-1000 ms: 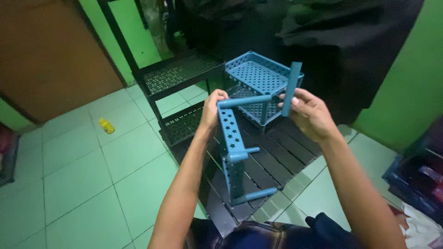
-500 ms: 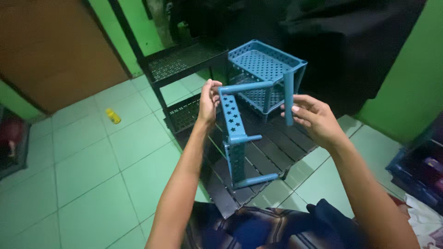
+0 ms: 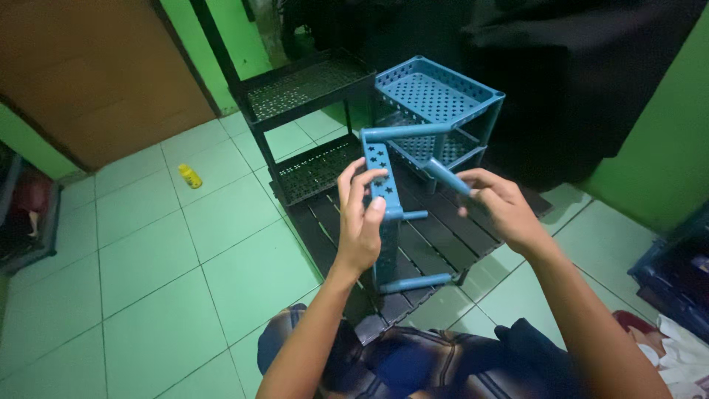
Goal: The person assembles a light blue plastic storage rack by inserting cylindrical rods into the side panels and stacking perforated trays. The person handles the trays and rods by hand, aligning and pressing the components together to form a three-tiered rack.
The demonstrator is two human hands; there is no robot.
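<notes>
Green floor tiles (image 3: 148,258) and a dark slatted panel (image 3: 436,236) lie below. His left hand (image 3: 360,222) grips the upright blue shelf panel (image 3: 384,214) by its edge; just to its right, the right hand (image 3: 502,207) pinches a loose blue tube (image 3: 447,177), clear of the panel.

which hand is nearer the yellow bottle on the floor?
Left. The left hand grips the blue star panel, on the side toward the yellow bottle; the right hand, holding a blue tube, is farther right.
</notes>
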